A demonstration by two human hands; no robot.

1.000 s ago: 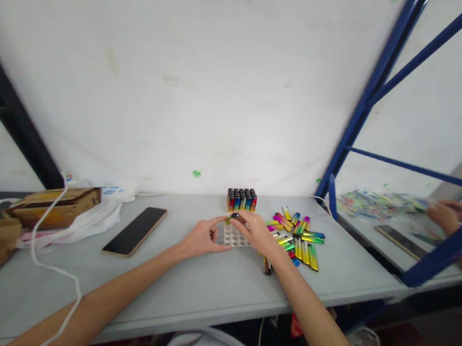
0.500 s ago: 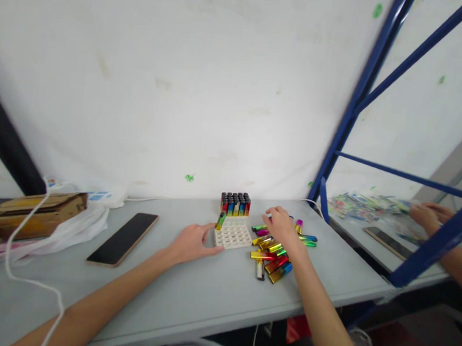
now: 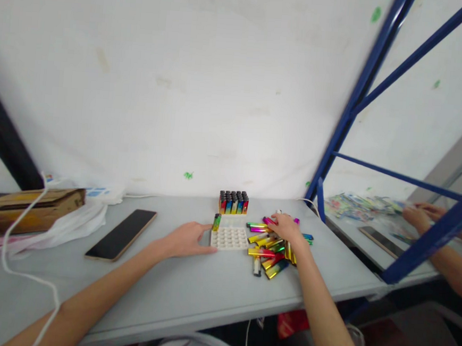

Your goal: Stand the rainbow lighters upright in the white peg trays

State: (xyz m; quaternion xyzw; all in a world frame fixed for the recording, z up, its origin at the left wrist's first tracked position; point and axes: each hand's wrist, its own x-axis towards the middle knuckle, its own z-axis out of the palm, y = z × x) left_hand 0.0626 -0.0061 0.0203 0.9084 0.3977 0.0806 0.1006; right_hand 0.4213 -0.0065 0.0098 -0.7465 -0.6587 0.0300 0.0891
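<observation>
While my left hand (image 3: 188, 240) rests on the gray table (image 3: 173, 296), its thumb and fingers are spread apart in an open curve beside the left edge of the white tray (image 3: 228, 247). The tray lies flat in front of me, near the middle of the tabletop, a pale rectangle with rows of round-looking holes. One upright lighter (image 3: 216, 223) stands at its back left corner — shiny green blending into yellow, with a dark top — just beside my left fingertips. My right hand (image 3: 288, 229) reaches into the loose pile of lighters (image 3: 267, 241) on the right of the tray, fingers bent downward; I cannot tell whether they pinch one. The pile glitters in metallic gold, red, magenta, green and blue, its pieces lying at many angles and overlapping. Behind the tray, near the white wall (image 3: 222, 87), a tight block of lighters (image 3: 233, 203) stands upright, black tops above multicolored bodies. To the left I see a dark-screened phone (image 3: 121, 235), a crumpled plastic bag (image 3: 64, 230) and an opened cardboard box (image 3: 38, 208). Beyond the blue metal frame (image 3: 345, 115), another person's hands (image 3: 417, 214) appear, blurred, above a second phone (image 3: 381, 241).
</observation>
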